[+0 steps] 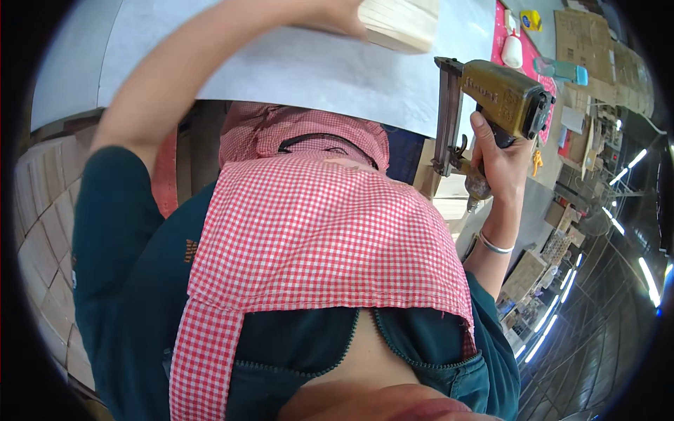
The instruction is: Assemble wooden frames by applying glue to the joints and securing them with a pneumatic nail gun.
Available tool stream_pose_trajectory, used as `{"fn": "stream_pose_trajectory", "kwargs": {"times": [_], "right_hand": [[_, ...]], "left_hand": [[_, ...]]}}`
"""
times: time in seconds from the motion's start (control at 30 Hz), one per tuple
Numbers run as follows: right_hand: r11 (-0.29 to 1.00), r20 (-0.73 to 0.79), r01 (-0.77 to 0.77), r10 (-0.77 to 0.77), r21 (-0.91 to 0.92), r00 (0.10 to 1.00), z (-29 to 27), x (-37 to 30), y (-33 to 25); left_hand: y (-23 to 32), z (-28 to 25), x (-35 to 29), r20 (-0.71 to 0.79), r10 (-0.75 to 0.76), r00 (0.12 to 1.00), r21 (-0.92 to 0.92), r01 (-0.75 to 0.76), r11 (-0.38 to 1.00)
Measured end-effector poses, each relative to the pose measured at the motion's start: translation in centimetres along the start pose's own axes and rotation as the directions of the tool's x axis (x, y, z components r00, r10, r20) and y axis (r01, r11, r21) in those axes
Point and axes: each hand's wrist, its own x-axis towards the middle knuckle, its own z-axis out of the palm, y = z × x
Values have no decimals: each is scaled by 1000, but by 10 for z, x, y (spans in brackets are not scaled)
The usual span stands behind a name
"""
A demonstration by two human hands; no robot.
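Observation:
My right hand (502, 151) is wrapped round the grip of a pneumatic nail gun (502, 91) with a brownish-gold body and a long dark metal rail. The gun is held up off the table, at its near right side. At the far edge of the picture my left hand (340, 17) is on a pale wooden piece (404, 28), its thumb bent along the near side. Most of its fingers are cut off by the picture's top, and the hand is slightly blurred. The wooden piece lies on the light grey table (281, 70).
A white bottle (513, 50), a yellow container (531, 19) and a clear bluish bottle (562, 71) stand at the right on and near a red covering. Stacked wooden boards (45, 231) fill the left side. Cardboard boxes (583, 45) are at the far right.

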Motion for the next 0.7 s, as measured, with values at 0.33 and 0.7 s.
{"fn": "stream_pose_trajectory", "kwargs": {"times": [0.33, 0.7], "right_hand": [[993, 22, -67, 70, -102, 997, -6, 32, 2], [974, 63, -118, 132, -193, 989, -6, 32, 3]], "left_hand": [[119, 32, -35, 69, -208, 976, 205, 190, 960], [126, 28, -33, 157, -260, 953, 180, 231, 956]]}}
